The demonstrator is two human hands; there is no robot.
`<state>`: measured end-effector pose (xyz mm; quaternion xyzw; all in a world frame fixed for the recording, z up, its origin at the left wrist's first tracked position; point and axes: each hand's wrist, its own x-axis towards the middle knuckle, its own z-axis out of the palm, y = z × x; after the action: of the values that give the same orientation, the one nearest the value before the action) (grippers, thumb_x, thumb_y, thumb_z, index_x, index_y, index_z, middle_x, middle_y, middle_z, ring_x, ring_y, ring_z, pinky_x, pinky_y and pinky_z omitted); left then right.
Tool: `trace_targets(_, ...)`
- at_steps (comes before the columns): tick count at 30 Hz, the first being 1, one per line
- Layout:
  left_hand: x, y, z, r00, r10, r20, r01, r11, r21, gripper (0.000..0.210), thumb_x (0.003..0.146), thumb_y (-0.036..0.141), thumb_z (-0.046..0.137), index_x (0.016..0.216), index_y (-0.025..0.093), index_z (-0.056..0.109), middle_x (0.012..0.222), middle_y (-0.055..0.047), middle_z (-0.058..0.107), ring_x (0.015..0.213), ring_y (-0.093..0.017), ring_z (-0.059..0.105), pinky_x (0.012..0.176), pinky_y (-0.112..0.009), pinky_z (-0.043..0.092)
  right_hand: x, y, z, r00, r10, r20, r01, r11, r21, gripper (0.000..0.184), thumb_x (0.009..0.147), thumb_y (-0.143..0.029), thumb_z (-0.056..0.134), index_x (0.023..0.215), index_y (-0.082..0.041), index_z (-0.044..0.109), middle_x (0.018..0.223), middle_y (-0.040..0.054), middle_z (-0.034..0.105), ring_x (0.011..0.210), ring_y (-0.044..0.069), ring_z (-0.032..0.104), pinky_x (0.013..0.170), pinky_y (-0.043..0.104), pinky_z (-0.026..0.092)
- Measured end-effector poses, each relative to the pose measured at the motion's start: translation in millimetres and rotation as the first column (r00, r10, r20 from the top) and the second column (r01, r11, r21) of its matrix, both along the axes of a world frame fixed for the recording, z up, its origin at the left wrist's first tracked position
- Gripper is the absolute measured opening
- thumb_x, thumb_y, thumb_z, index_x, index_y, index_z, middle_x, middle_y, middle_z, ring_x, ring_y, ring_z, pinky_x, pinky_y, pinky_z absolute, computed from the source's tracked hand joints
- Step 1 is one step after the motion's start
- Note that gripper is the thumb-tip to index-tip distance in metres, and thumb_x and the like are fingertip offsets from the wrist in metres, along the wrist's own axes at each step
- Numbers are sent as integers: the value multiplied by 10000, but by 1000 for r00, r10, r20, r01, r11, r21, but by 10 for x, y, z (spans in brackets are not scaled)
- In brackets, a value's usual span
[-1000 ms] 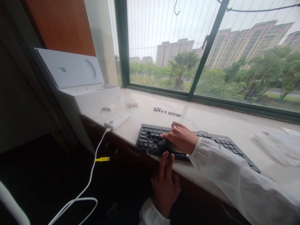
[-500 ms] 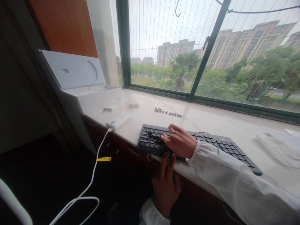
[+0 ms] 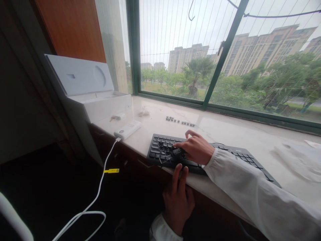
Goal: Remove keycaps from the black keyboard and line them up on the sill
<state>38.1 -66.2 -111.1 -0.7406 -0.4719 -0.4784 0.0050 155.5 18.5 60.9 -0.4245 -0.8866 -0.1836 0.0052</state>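
Note:
A black keyboard (image 3: 235, 150) lies along the front of the white counter, with several bare switches showing among its left keys. Over that left part, my right hand (image 3: 198, 147) is closed around a keycap puller (image 3: 178, 152), black-handled with thin wire prongs pointing left and down onto the lower keys. Whether a keycap sits in the wires is too small to tell. Below the front edge, my left hand (image 3: 178, 194) stretches two fingers up against the keyboard's near side and holds nothing. Several loose keycaps (image 3: 179, 121) form a row behind the keyboard.
An open white box (image 3: 107, 106) stands at the back left. In front of it lies a white power bank (image 3: 127, 130) with a white cable (image 3: 101, 182) hanging off the edge. Clear plastic wrapping (image 3: 296, 160) lies at the right. A green-framed window (image 3: 173, 97) borders the counter.
My right hand has shifted slightly right, and the keycap puller has swung so its wires now lie over the keys rather than past the front edge. My left hand has stayed nearly still.

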Motion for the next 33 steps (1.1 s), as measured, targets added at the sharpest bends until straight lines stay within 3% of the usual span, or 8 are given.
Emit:
trace_targets(4,12,2,9,1000,3,26,-3,1000,8,650,823,74,439,1444,251,365,1478,-62,432,1164,-190,591,832,-277,552,84,41,88,971,-168,-172,173,985,15,388,731,-135,586,1082,-234,720,707,39,715,749,195,595,756,286,353)
trace_targets(8,17,7,-6,1000,2,29,-2,1000,15,648,822,71,442,1440,252,372,1474,-57,438,1171,-187,585,843,-270,546,118,50,168,933,-240,-268,232,971,-62,180,828,-225,555,892,-229,724,685,27,694,684,174,593,666,262,343)
trace_targets(15,19,-7,-9,1000,0,22,0,1000,6,640,826,82,441,1441,248,372,1477,-54,432,1198,-190,565,852,-268,542,44,37,100,923,-301,-238,237,935,-262,380,873,-494,541,651,-202,643,578,29,625,555,135,529,554,255,293)
trace_targets(20,25,-2,-10,1000,2,25,-2,1000,2,643,827,88,449,1441,262,371,1477,-51,433,1172,-193,583,811,-277,553,-51,-8,85,922,-338,-188,289,926,-244,370,834,-526,604,678,-196,667,620,54,666,618,167,591,600,275,318)
trace_targets(27,20,10,-41,1000,2,26,-2,1000,6,663,809,90,471,1443,258,371,1478,-60,432,1157,-203,593,818,-278,557,-181,-110,47,917,-365,-161,339,926,-168,288,841,-467,623,740,-211,709,659,60,707,724,221,654,792,331,352)
trace_targets(33,28,-4,-14,1000,4,20,-4,1000,-11,697,792,76,478,1452,261,354,1473,-63,438,1146,-209,600,821,-291,564,-200,-106,-14,911,-373,-175,357,927,-117,198,852,-261,548,742,-185,694,690,75,716,689,203,654,841,344,340)
